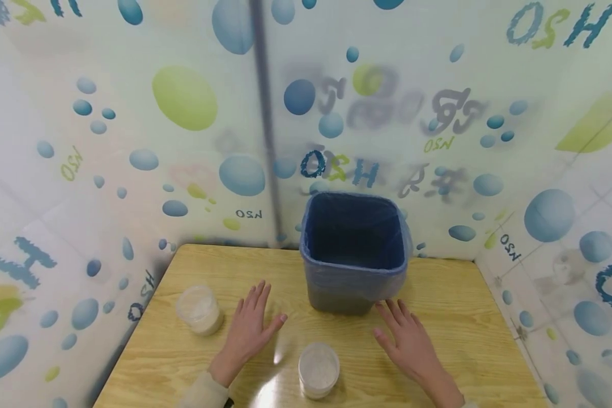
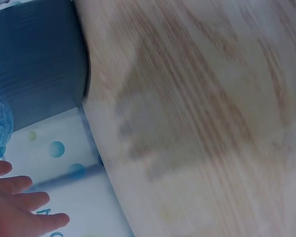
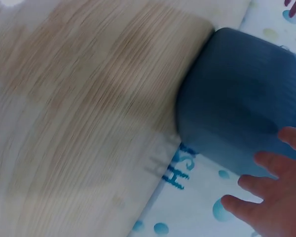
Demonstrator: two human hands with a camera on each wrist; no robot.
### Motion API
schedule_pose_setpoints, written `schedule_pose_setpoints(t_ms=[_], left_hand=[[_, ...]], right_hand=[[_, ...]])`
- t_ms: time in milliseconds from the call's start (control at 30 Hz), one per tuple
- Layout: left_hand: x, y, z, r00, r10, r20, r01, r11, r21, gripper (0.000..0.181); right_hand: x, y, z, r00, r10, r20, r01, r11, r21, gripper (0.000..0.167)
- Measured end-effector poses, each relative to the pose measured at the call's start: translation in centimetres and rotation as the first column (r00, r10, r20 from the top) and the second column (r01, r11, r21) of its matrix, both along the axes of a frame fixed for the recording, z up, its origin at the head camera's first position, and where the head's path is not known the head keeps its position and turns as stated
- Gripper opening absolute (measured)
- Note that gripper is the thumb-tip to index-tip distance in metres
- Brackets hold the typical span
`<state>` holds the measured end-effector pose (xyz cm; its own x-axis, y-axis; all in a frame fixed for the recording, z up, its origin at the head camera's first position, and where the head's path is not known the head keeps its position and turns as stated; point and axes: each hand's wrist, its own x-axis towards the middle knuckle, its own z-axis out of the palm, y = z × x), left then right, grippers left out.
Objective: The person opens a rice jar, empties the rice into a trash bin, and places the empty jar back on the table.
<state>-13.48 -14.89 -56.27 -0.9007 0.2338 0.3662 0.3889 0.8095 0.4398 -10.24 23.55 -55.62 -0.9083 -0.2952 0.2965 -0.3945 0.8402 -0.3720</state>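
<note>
1. Bin (image 1: 336, 293) stands upright on the counter (image 1: 277, 266), at 1 o'clock in the head view.
2. Bluish bag (image 1: 357, 271) lines it and folds over the rim; that lining looks complete, I judge.
3. Left hand (image 1: 248, 327), at 9 o'clock: fingers straight and spread, thumb held wide, nothing held.
4. Right hand (image 1: 408, 340), at 4 o'clock: fingers likewise extended and wide, nothing held, close by the bin's foot; whether they touch it, I cannot tell.
5. Near tub (image 1: 318, 368) stands at 6 o'clock, far tub (image 1: 199, 310) at 9 o'clock beyond the left hand; both are outside the bin.
6. Dark shade hides the bin's bottom. No object appears mid-handling; what remains, these views leave unsettled.
</note>
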Motion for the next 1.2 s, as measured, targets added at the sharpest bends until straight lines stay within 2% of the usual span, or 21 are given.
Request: schedule_pose_setpoints(t_ms=[367, 533, 633, 900, 1200], left_hand=[[0.4, 0.0, -0.8, 0.999, 0.009, 0.044, -0.015, 0.991, 0.134, 0.073], [0.6, 0.0, -1.1, 0.998, 0.015, 0.058, -0.025, 0.986, 0.165, 0.072], [0.7, -0.1, -1.2, 0.998, 0.016, 0.065, -0.028, 0.983, 0.182, 0.072], [1.0, -0.3, -1.4, 0.995, 0.017, 0.1, -0.037, 0.979, 0.203, 0.07], [1.2, -0.6, -1.6, 0.99, 0.02, 0.138, -0.05, 0.974, 0.222, 0.07]], right_hand=[[0.7, -3.6, -0.6, 0.991, 0.116, -0.071, -0.121, 0.989, -0.086, 0.051], [0.9, -5.2, -1.0, 0.974, 0.192, -0.118, -0.204, 0.974, -0.096, 0.05], [1.1, -6.1, -1.2, 0.964, 0.24, -0.115, -0.252, 0.962, -0.105, 0.052], [1.8, -7.6, -1.1, 0.928, 0.372, 0.002, -0.367, 0.916, -0.159, 0.063], [1.9, -9.2, -1.2, 0.865, 0.469, 0.175, -0.451, 0.882, -0.137, 0.1]])
